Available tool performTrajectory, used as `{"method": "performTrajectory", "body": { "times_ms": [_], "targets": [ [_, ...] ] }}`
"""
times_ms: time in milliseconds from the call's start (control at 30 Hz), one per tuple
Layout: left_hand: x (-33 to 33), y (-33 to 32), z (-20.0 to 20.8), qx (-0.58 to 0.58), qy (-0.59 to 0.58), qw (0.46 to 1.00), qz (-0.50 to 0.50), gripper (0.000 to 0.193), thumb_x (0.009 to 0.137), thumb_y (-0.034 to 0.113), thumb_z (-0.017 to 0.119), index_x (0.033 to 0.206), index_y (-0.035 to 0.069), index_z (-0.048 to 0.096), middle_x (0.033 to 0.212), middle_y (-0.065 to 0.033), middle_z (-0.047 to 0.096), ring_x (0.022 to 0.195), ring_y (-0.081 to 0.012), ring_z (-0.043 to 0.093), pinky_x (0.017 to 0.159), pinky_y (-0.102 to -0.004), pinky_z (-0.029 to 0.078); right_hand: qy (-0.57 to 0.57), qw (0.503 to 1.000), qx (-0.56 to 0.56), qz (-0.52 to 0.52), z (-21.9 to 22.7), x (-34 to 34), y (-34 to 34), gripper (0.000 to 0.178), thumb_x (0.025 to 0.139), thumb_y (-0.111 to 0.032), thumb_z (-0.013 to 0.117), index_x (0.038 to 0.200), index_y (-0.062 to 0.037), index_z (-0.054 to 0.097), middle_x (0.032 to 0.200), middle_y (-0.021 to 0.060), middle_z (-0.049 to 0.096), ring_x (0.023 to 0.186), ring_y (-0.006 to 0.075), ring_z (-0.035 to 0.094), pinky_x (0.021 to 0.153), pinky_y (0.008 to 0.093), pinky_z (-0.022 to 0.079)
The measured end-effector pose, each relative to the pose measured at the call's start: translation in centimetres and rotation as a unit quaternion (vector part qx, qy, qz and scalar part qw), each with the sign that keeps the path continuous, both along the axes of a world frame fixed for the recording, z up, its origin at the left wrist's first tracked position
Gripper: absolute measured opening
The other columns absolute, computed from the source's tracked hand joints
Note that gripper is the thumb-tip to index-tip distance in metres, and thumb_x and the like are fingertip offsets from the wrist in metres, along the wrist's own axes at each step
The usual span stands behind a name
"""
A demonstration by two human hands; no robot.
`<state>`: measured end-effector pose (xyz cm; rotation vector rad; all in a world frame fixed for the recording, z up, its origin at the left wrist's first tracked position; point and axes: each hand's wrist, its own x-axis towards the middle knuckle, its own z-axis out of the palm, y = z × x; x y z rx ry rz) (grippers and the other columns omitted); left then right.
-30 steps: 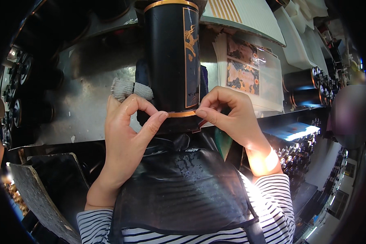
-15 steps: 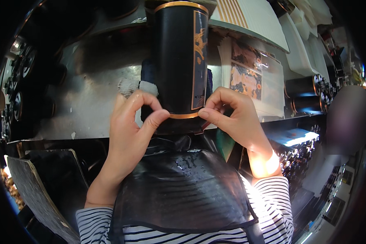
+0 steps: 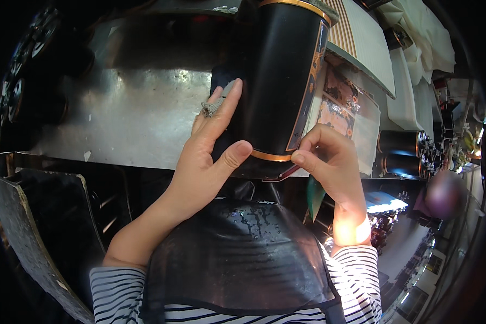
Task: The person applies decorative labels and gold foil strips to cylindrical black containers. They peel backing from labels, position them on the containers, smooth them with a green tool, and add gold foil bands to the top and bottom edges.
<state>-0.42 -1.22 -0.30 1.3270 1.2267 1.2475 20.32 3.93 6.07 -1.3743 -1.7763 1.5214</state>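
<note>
A black cylindrical canister (image 3: 278,81) with gold bands and a decorated side panel (image 3: 309,97) lies with its near end toward me, its panel turned to the right. My left hand (image 3: 208,146) is open beside the canister's left side, fingers stretched out and thumb apart near the lower gold band (image 3: 271,156). A small grey-white cloth (image 3: 215,102) shows between its fingers. My right hand (image 3: 329,156) is closed, thumb and forefinger pinched at the right end of the lower gold band. Whether a thin strip is between those fingertips is too small to make out.
A metal worktable (image 3: 140,113) spreads left. Decorated printed sheets (image 3: 337,100) lie right of the canister, below a white board with gold stripes (image 3: 362,40). Black canisters (image 3: 399,151) stand farther right. A dark board (image 3: 27,232) leans at lower left.
My left hand has let go of the lower band, opened and moved up along the canister's left side. The canister appears farther right, its panel turned rightward. My right hand still pinches at the band.
</note>
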Motion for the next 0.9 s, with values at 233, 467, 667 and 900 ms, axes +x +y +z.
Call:
{"method": "performTrajectory", "body": {
  "times_ms": [233,467,667,900],
  "targets": [
    [-1.4,-2.1,0.4,0.218,0.274,0.937,0.000,0.038,0.083,0.020,0.065,0.120,0.027,0.066,0.108,-0.0046,0.067,0.127,-0.0290,0.049,0.111,-0.0624,0.008,0.008,1.000,-0.003,-0.008,0.0,-0.1,-0.1,0.015,0.082,-0.006,0.072,0.080,-0.0003,0.058,0.073,0.0017,0.061,0.065,0.0073,0.062,0.060,0.0191,0.047],
    [-0.4,-3.7,-1.9,0.188,0.246,0.951,0.003,0.043,0.083,0.017,0.063,0.125,0.028,0.063,0.109,-0.0002,0.069,0.134,-0.0316,0.041,0.107,-0.0682,-0.001,-0.006,1.000,0.008,-0.011,0.0,-0.3,-0.2,0.015,0.082,-0.007,0.072,0.079,-0.0011,0.059,0.072,0.0002,0.060,0.066,0.0063,0.060,0.061,0.0190,0.045],
    [-1.5,-3.6,-1.3,0.159,0.227,0.960,0.038,0.045,0.082,0.017,0.064,0.125,0.028,0.063,0.114,-0.0031,0.067,0.134,-0.0303,0.041,0.108,-0.0669,0.003,-0.025,0.999,0.038,-0.018,-0.3,0.0,-0.4,0.017,0.080,-0.009,0.074,0.077,-0.0017,0.059,0.071,-0.0012,0.059,0.065,0.0043,0.054,0.061,0.0190,0.041],
    [-1.1,-3.2,-1.7,0.181,0.218,0.959,-0.013,0.048,0.085,0.006,0.058,0.131,0.019,0.058,0.120,-0.0072,0.064,0.136,-0.0363,0.037,0.107,-0.0667,-0.002,-0.040,0.999,0.024,-0.027,-0.7,-0.1,-0.2,0.018,0.080,-0.011,0.074,0.077,-0.0022,0.059,0.068,-0.0035,0.055,0.063,0.0033,0.048,0.059,0.0189,0.038]
  ]
}}
